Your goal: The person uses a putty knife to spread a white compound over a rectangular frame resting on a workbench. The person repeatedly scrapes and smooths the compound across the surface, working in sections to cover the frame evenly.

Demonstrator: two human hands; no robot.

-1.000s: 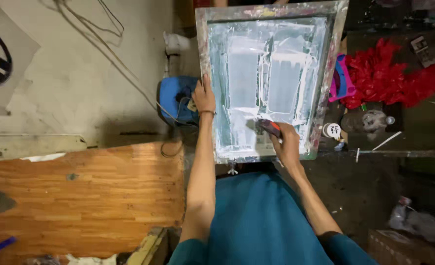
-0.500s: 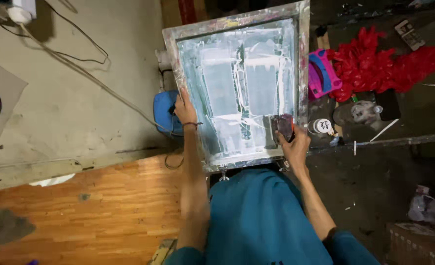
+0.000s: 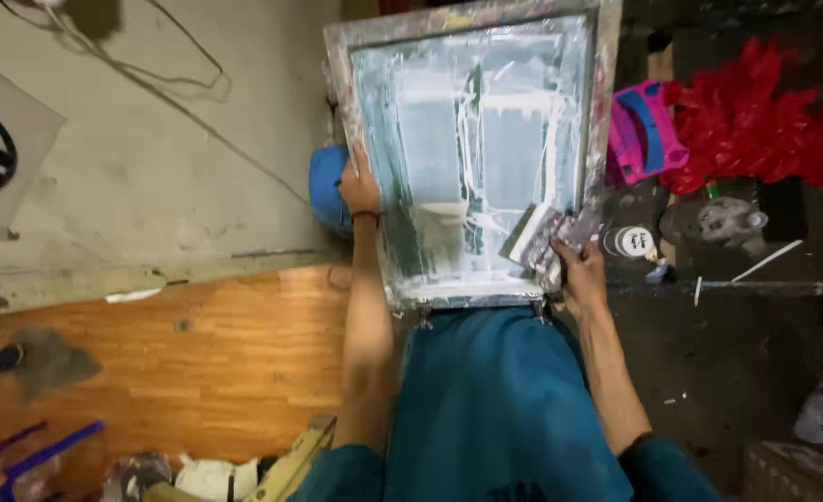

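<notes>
Stained concrete floor [image 3: 151,158]; left hand [image 3: 359,189] gripping printing screen frame [image 3: 606,112] edge, right hand [image 3: 580,268] clenching paint-smeared scraper [image 3: 534,234].

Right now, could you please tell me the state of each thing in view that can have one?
Printing screen frame: lying flat, mesh smeared with white ink.
Scraper: tilted on the mesh, ink-coated.
Right hand: gripping the scraper.
Left hand: holding the frame's left edge.
Small jar: upright, lid on.

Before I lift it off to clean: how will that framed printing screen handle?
The screen frame looks rigid, so probably stiff, though bulky given its breadth. Wet pale ink coats the mesh, so it is likely slippery and may drip if tilted. The left hand grips its edge; the right hand holds a scraper.
</notes>
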